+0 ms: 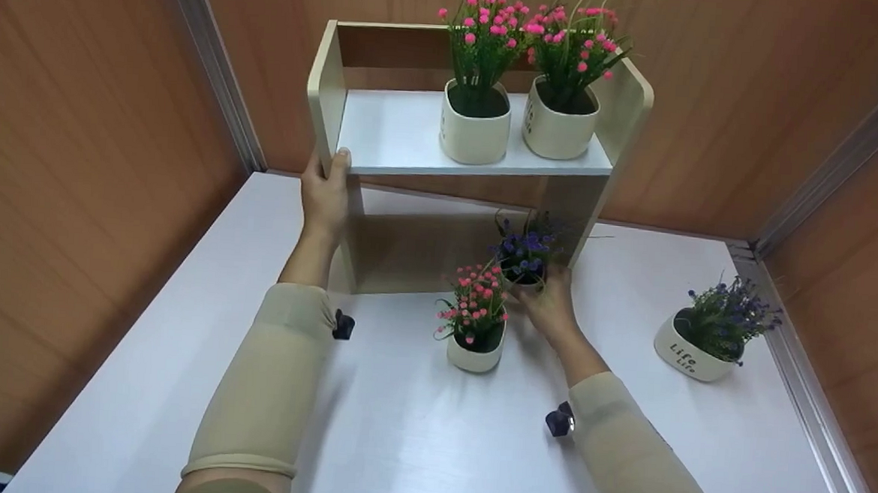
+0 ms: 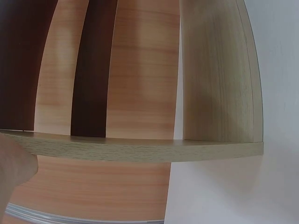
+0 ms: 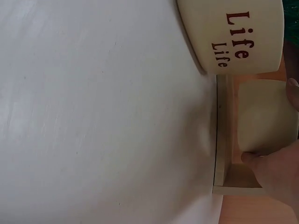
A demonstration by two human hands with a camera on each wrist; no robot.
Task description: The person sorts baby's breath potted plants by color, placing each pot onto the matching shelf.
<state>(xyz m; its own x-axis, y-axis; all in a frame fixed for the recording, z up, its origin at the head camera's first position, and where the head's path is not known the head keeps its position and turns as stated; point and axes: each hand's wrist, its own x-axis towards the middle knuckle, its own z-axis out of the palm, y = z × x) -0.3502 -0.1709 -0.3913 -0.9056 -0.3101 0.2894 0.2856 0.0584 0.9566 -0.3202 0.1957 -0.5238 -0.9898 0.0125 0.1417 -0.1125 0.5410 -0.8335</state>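
Note:
A small wooden shelf [image 1: 392, 127] with a white upper board stands on the table. My left hand [image 1: 325, 199] grips its left side panel at the height of that board, thumb in front; the left wrist view shows the hand at the panel's edge [image 2: 140, 150]. In my right hand [image 1: 552, 305] is a cream flowerpot with purple flowers [image 1: 527, 251], held at the lower right compartment. In the right wrist view, fingers and thumb grip this pot [image 3: 264, 116] from its sides. Just in front of it, a pot with pink flowers [image 1: 474, 357] stands upright on the table.
Two taller pots with pink flowers, a left one [image 1: 475, 139] and a right one [image 1: 558, 132], stand on the upper board. Another purple-flowered pot [image 1: 692, 354], lettered "Life", sits at the table's right. Wood-grain walls [image 1: 716, 126] enclose the white table [image 1: 414, 440].

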